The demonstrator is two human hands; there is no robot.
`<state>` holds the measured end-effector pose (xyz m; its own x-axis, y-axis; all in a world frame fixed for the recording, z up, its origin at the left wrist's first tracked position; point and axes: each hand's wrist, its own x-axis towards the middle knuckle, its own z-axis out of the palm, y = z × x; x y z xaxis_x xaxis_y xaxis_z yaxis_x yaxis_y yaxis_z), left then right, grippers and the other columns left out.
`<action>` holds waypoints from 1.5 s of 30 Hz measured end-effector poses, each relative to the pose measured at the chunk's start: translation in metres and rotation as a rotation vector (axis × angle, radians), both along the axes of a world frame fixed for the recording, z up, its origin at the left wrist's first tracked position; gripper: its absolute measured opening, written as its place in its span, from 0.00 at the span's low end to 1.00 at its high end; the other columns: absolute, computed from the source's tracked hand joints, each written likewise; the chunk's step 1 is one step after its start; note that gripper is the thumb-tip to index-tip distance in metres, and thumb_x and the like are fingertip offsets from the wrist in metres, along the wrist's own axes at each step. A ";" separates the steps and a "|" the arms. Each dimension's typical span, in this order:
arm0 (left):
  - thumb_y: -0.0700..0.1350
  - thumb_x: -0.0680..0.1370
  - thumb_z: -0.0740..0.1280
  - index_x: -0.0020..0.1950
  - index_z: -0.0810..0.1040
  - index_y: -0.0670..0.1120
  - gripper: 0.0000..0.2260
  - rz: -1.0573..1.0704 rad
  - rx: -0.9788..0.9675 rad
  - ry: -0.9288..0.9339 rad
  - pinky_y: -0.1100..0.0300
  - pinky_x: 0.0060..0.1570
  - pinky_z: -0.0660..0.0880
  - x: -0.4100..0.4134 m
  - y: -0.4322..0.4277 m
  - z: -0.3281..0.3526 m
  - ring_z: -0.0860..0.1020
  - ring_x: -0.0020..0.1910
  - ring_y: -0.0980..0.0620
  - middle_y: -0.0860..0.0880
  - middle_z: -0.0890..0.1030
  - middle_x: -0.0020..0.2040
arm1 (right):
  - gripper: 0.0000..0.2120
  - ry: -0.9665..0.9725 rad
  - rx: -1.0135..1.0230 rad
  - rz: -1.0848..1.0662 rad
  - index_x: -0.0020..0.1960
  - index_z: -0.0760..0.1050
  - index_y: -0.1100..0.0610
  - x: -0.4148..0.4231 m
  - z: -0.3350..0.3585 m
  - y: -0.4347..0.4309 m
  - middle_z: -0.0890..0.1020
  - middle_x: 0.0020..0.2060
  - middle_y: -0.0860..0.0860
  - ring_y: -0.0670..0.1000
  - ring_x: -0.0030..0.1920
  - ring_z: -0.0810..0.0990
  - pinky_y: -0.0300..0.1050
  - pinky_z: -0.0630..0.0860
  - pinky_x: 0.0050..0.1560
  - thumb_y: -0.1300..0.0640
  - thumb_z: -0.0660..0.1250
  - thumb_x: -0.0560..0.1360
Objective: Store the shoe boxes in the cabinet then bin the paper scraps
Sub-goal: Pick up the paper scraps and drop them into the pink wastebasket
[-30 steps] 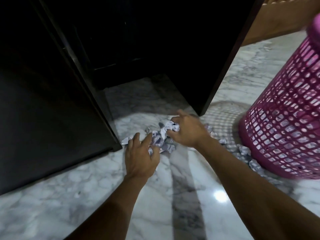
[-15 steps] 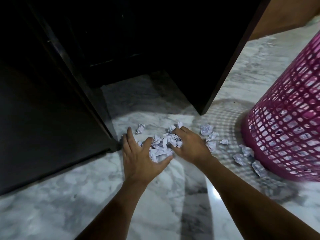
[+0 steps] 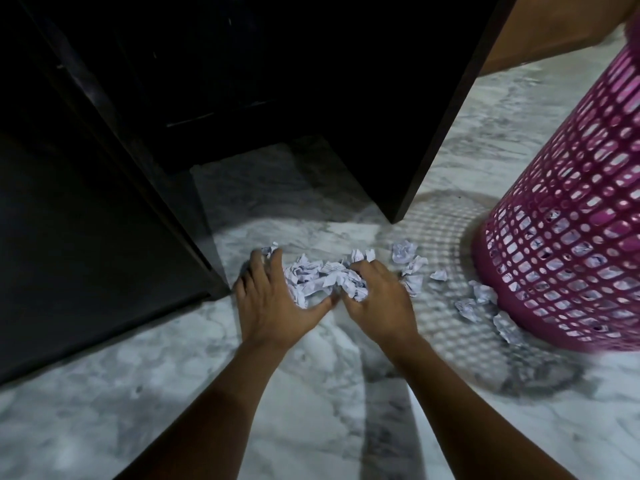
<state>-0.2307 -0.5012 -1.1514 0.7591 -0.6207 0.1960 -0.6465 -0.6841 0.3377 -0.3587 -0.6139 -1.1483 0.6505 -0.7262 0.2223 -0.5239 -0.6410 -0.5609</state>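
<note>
A pile of scraps (image 3: pixel 318 277) lies on the marble floor (image 3: pixel 311 410) before an open dark cabinet (image 3: pixel 86 254). The left hand (image 3: pixel 268 299), fingers straight, presses the pile's side. The right hand (image 3: pixel 377 299) curls its fingers around scraps. Others lie loose beside a pink bin (image 3: pixel 571 237).

We find bare marble floor (image 3: pixel 311 393) open near us, a dark cabinet door (image 3: pixel 86 271) walling the left, a second door (image 3: pixel 426 150) jutting ahead, the pink basket (image 3: pixel 571 254) blocking the right, paper scraps (image 3: pixel 322 278) littering between.
</note>
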 end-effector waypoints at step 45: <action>0.45 0.79 0.63 0.31 0.69 0.45 0.16 -0.350 -0.871 0.839 0.66 0.19 0.60 -0.097 -0.092 0.298 0.64 0.16 0.59 0.54 0.68 0.16 | 0.06 -0.719 -0.104 -0.138 0.42 0.79 0.58 -0.057 0.311 -0.039 0.81 0.32 0.46 0.42 0.33 0.78 0.40 0.72 0.34 0.56 0.74 0.71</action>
<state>-0.3273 -0.5936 -0.8530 0.6697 -0.7209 0.1785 -0.1155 0.1363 0.9839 -0.4154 -0.6531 -0.8378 0.2225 -0.7429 0.6313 -0.1292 -0.6643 -0.7362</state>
